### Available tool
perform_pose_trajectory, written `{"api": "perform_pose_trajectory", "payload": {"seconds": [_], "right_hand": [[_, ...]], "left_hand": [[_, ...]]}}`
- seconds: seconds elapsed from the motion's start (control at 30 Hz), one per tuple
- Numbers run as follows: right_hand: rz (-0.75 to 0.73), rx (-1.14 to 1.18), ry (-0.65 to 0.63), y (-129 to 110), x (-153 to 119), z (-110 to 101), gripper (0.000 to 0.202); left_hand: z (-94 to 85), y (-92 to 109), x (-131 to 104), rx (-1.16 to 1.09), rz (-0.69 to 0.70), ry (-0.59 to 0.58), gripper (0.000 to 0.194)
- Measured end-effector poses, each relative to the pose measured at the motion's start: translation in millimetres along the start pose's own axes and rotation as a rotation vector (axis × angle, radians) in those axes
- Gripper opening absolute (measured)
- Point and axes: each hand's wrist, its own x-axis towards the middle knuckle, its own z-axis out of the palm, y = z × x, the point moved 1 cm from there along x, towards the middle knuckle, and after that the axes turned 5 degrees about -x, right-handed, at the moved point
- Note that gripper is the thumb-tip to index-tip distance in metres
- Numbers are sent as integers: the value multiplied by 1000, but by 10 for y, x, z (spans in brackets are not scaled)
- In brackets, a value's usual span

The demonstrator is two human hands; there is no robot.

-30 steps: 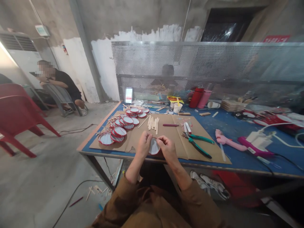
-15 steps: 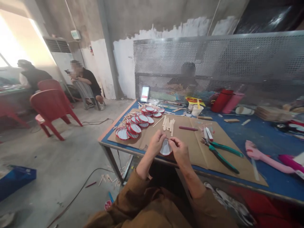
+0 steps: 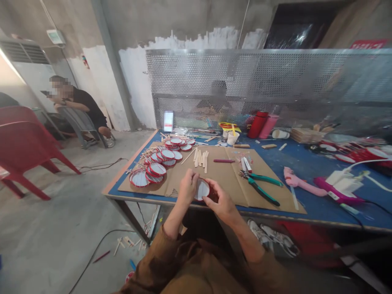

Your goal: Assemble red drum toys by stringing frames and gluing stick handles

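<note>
A: What is held at lower centre of the frame?

B: A small round disc (image 3: 201, 189), white-faced with a red rim, raised just above the near edge of the cardboard sheet (image 3: 228, 177) that covers the blue table (image 3: 306, 163). It matches the finished discs (image 3: 159, 161) heaped at centre left.

A: How is it likely to handle?

B: By its look, light and thin; probably stiff enough to keep its shape, yet easily bent or dented if pinched on the face. The rim is the sensible place to take hold, at opposite points.

A: And the hands?

B: The left hand (image 3: 187, 188) is curled closed, its fingertips pinching the disc's left rim. The right hand (image 3: 222, 201) is partly closed, fingers bent round the right and lower rim, supporting it.

A: What lies nearby?

B: Wooden sticks (image 3: 200, 157) above the hands; green-handled pliers (image 3: 260, 185) to the right; a pink glue gun (image 3: 295, 179) farther right.
</note>
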Motion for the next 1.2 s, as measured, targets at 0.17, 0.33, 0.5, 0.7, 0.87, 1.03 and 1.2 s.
{"api": "perform_pose_trajectory", "payload": {"seconds": [0.17,0.33,0.5,0.7,0.87,1.03,1.2], "right_hand": [[11,-14,-64,-34,15,-31,59],[-44,-114,-37,40,15,-7,60],[-80,-251,7,65,7,25,62],[-124,-397,64,-26,-1,58,62],[-166,-491,98,-97,-6,63,62],[-178,-509,127,-103,1,94,62],[-169,-472,100,-106,-16,82,62]], "left_hand": [[-19,12,9,-4,-14,6,18],[-26,8,12,10,-20,-10,19],[-17,-16,28,1,-14,-12,18],[-14,-42,45,-13,-14,1,19],[-19,-39,47,-23,-23,3,17],[-25,-52,60,-16,-19,10,17],[-21,-63,60,15,35,34,18]]}}
